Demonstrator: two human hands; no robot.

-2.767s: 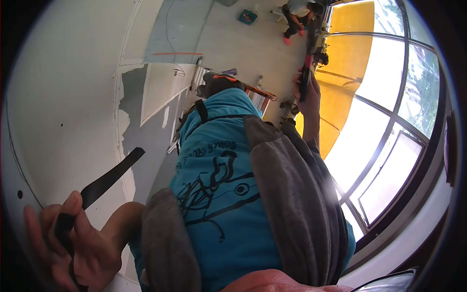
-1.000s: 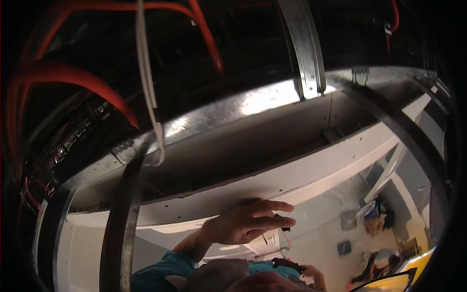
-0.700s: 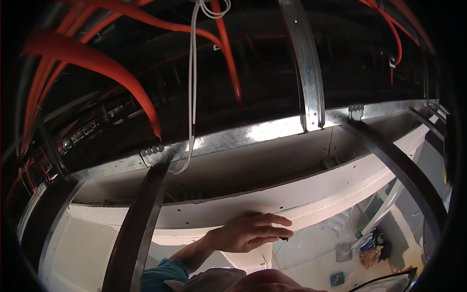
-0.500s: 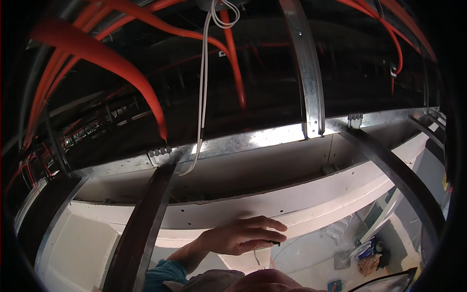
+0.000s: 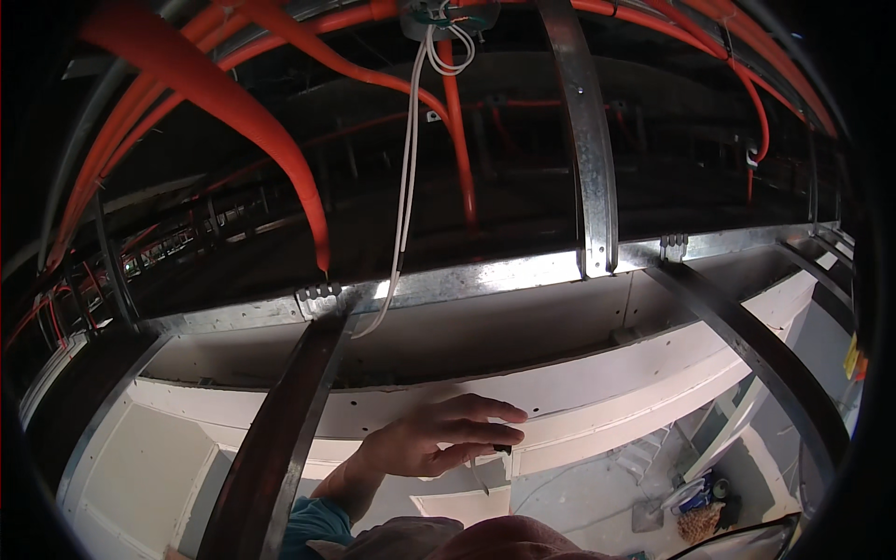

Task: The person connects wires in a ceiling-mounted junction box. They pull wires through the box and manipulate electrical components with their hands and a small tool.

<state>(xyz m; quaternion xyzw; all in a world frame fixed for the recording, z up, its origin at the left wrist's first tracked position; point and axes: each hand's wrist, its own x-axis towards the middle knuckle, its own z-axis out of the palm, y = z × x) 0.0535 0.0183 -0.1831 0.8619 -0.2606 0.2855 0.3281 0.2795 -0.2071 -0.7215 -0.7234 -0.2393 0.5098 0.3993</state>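
Observation:
From the lower left my left hand (image 5: 439,435) reaches out in front of a curved white board strip (image 5: 579,385), its forearm in a blue sleeve (image 5: 322,525). The fingers are bent and point right. Pinched at the thumb and fingertips is a small black object (image 5: 503,449), mostly hidden. A thin pale strand (image 5: 480,478) hangs just below the fingers; I cannot tell whether it joins the black object. My right hand is not in view.
A galvanized metal rail (image 5: 476,277) crosses the view, joined by dark channels (image 5: 280,425) and an upright stud (image 5: 581,140). Orange conduits (image 5: 252,121) and white cables (image 5: 408,159) hang overhead from a grey box (image 5: 450,19). Assorted items (image 5: 702,513) lie on the floor far below.
My left hand has shifted slightly left and up, still pinching the black object. The view has tilted a little, showing more of the box overhead.

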